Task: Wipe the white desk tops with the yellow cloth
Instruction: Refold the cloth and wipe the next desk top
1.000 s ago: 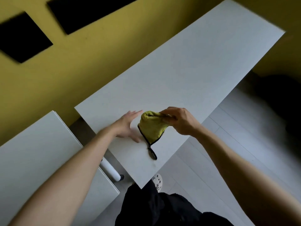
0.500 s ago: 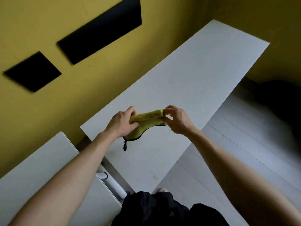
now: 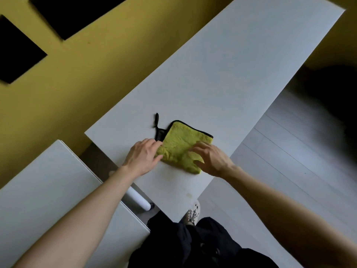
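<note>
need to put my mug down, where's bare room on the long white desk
Bare: the long white desk top from the folded yellow cloth to its far end. Crowded: near end, where left hand and right hand touch the cloth.

Mustard-yellow wall with 2 black rectangular panels runs behind the furniture: a long desk and a shorter desk at left, both white, with a narrow gap between them. Pale grey plank floor lies off the long desk's right edge, darkening to shadow at far right.
</note>
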Available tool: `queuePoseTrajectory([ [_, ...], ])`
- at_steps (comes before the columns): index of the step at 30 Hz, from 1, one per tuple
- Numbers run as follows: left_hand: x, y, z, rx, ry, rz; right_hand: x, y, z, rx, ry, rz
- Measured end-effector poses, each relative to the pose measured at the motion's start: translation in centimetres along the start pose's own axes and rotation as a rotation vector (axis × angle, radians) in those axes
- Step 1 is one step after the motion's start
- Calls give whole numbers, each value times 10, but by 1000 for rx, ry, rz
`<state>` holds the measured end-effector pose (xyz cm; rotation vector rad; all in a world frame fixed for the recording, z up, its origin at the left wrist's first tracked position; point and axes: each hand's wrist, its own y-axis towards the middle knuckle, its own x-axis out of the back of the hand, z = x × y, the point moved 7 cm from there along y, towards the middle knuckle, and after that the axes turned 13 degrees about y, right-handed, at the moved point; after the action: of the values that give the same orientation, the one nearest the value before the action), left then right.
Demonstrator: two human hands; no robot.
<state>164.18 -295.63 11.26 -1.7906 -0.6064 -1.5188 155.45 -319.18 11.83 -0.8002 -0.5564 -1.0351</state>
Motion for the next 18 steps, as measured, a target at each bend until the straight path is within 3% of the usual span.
queuePoseTrajectory([
  [4,-9,10,24,126,-24,-206,-15,51,5,133,-166,-8],
  [7,-21,14,45,273,-55,-232,-20,69,2,74,-231,-26],
  [9,-29,15,45,302,-118,-221,-12,65,-3,-52,-101,-193],
  [12,-29,20,28,263,-269,-217,17,28,-25,-362,74,-629],
  [13,-25,26,22,244,-291,-220,22,15,-35,-476,103,-700],
  [16,-11,56,4,171,-315,-220,17,-6,-69,-789,292,-611],
  [18,0,79,-10,107,-313,-185,14,-5,-77,-874,507,-535],
])
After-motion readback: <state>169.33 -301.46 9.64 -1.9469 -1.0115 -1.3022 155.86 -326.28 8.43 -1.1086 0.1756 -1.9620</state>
